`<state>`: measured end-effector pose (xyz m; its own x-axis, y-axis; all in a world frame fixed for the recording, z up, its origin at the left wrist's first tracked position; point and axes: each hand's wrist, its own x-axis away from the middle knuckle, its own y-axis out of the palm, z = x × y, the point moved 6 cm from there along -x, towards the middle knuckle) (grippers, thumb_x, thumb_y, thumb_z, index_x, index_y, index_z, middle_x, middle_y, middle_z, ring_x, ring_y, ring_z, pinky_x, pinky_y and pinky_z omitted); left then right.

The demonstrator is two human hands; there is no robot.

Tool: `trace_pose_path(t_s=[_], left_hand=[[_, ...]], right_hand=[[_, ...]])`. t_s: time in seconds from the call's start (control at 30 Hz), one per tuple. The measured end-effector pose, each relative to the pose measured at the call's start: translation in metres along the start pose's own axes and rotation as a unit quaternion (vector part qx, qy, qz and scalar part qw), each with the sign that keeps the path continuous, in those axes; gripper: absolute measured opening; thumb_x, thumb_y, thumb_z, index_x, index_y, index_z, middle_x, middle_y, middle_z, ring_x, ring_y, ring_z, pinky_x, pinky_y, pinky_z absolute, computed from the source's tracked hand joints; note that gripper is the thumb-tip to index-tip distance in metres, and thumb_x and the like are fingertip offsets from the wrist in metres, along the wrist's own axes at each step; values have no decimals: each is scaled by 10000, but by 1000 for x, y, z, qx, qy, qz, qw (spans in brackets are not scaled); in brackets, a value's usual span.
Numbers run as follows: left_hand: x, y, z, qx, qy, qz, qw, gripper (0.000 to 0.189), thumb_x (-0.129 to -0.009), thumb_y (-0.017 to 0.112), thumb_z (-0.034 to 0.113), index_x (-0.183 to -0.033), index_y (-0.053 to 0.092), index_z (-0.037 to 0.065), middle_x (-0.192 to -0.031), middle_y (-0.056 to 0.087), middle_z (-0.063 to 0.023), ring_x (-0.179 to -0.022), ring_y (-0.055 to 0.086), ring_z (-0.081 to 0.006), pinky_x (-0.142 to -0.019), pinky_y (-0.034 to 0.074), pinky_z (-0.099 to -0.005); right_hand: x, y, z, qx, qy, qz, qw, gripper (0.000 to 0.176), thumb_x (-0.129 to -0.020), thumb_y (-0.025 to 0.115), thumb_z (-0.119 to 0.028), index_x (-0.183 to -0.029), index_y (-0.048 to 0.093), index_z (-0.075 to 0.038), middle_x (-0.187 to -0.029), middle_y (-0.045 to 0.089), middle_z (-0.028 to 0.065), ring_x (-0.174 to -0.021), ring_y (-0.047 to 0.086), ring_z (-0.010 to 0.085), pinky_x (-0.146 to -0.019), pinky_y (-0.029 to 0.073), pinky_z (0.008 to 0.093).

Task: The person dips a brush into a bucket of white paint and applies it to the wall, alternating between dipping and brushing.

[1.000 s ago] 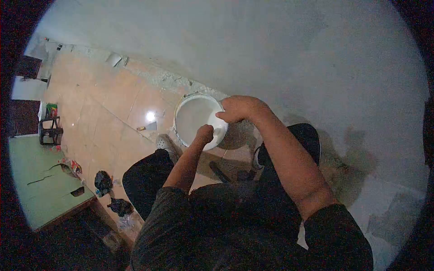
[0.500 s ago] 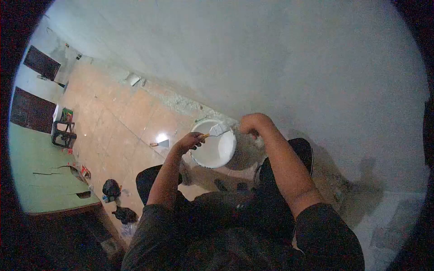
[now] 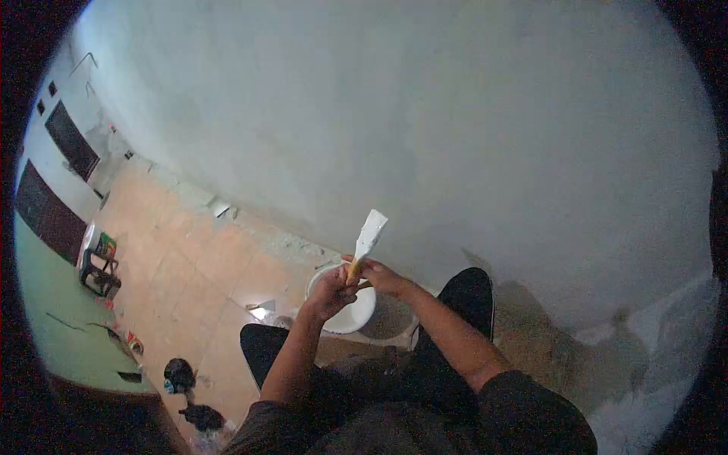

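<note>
A putty knife (image 3: 370, 233) with a wooden handle points up toward the wall, its blade coated in white paste. My left hand (image 3: 329, 294) is closed at the lower end of the handle. Coming from the right, my right hand (image 3: 385, 279) meets it there, its fingers closed against the handle and partly hidden. Both hands are above a white bucket (image 3: 370, 312) that stands on the floor between my knees. Pale material shows inside the bucket, though my hands cover part of it.
A plastered wall (image 3: 493, 152) rises close in front. On the tiled floor (image 3: 205, 262), a second scraper (image 3: 262, 309) lies left of the bucket. Farther left are dark bags (image 3: 202, 416), a dark stool-like frame (image 3: 98, 269) and a green panel (image 3: 53, 303). Rubble (image 3: 292, 244) lines the wall's foot.
My hands have come together, the right one moving left from beside the bucket to the handle. The putty knife has swung from lying across the bucket to pointing up. My view has tilted upward.
</note>
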<state>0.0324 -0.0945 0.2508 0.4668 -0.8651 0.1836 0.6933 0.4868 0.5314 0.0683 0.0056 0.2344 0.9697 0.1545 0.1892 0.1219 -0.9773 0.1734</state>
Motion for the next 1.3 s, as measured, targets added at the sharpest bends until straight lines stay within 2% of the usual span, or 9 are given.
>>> trace_pose_path(t_s=[0.07, 0.17, 0.47, 0.67, 0.73, 0.8, 0.9, 1.07, 1.3], left_hand=[[-13, 17, 9, -75, 23, -8, 997, 178, -883, 511, 227, -986, 481, 85, -725, 437, 33, -594, 389, -87, -535, 356, -208], [-18, 54, 3, 309, -124, -151, 931, 166, -827, 531, 152, -966, 460, 94, -697, 414, 45, -587, 399, -72, -500, 355, -209], [2, 102, -24, 353, -209, -292, 864, 157, -832, 522, 141, -973, 480, 83, -696, 430, 19, -567, 401, -83, -497, 357, -225], [5, 80, -29, 171, -164, -209, 949, 265, -905, 450, 271, -1009, 536, 43, -770, 547, -31, -619, 532, -145, -551, 431, -243], [-7, 55, -43, -106, -174, -143, 969, 320, -896, 428, 378, -989, 507, 81, -812, 568, -32, -683, 537, -176, -566, 395, -277], [-9, 41, -36, -147, -156, -80, 973, 328, -905, 400, 380, -986, 505, 81, -828, 586, -39, -737, 569, -178, -586, 411, -271], [-19, 25, -13, -222, 25, -37, 974, 307, -913, 400, 386, -940, 490, 94, -781, 564, -28, -681, 565, -136, -562, 417, -263], [-17, 26, 16, -112, 104, -31, 988, 269, -898, 458, 356, -934, 478, 90, -764, 547, -16, -671, 545, -117, -560, 392, -241], [-22, 38, 16, -83, 89, -69, 990, 213, -890, 460, 268, -971, 484, 72, -773, 539, -23, -658, 537, -124, -566, 390, -236]], right_hand=[[14, 3, -22, -58, -96, 25, 993, 471, -969, 305, -391, -1296, 410, -69, -1246, 472, 79, -1048, 499, 183, -920, 418, 354], [41, -4, -40, -157, -203, 85, 963, 481, -968, 326, -378, -1287, 429, -33, -1033, 576, 59, -930, 563, 168, -899, 434, 322], [111, 5, -54, -89, -182, 225, 953, 432, -942, 419, -368, -1156, 538, -13, -963, 608, 62, -888, 574, 149, -833, 459, 309], [118, -5, -66, 8, -147, 326, 934, 295, -952, 427, -247, -1063, 530, 6, -1018, 615, 129, -931, 591, 188, -812, 470, 322], [108, -11, -77, 26, -207, 359, 910, 271, -962, 401, -256, -1017, 503, -11, -876, 611, 95, -738, 588, 144, -662, 483, 271], [102, -26, -79, 34, -197, 401, 894, 254, -969, 376, -271, -963, 468, -34, -736, 545, 44, -589, 518, 100, -541, 442, 250], [79, -43, -73, 81, -211, 454, 862, 241, -973, 365, -273, -911, 427, -49, -660, 468, 12, -523, 451, 82, -487, 402, 239], [41, -79, -113, 160, -305, 557, 756, 244, -969, 376, -278, -887, 412, -51, -619, 426, -8, -490, 417, 79, -447, 378, 234], [-8, -123, -50, 66, -132, 551, 821, 320, -930, 404, -275, -781, 528, -20, -649, 555, 82, -505, 533, 172, -446, 420, 323]])
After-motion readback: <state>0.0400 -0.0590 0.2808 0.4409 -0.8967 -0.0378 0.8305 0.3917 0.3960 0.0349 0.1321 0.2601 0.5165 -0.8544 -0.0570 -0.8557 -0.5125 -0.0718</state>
